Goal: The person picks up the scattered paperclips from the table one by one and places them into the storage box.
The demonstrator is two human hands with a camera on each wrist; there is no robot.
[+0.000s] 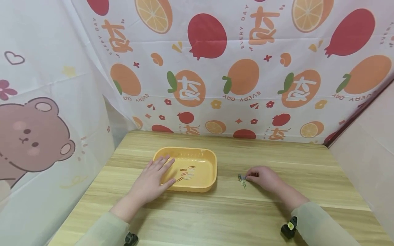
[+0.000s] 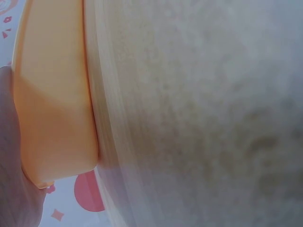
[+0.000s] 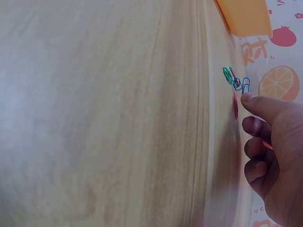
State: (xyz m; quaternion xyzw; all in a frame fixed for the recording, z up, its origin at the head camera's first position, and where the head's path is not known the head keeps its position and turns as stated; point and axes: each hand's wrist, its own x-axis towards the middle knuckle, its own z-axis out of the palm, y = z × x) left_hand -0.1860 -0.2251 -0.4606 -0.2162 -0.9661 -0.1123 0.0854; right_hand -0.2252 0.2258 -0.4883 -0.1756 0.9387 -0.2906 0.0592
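A yellow plastic tray point(image 1: 212, 171) stands on the wooden table, with several paper clips, reddish and whitish, lying on its floor. My left hand point(image 1: 150, 181) is spread over the tray's near left corner, fingers straight, the thumb along the near rim. To the right of the tray, my right hand point(image 1: 263, 177) pinches a blue paper clip point(image 3: 246, 82) between thumb and finger, its other fingers curled. Close by that hand lies a small group of loose clips: a green paper clip point(image 3: 228, 75), a pink-red paper clip point(image 3: 236, 106) and another blue one.
The wood-grain table point(image 1: 197, 218) runs back to a fruit-print cloth point(image 1: 212, 78). A white cloth with a bear print point(image 1: 34, 136) hangs on the left, and a pale panel point(image 1: 363, 147) borders the right side. Dark wrist devices sit at both sleeves.
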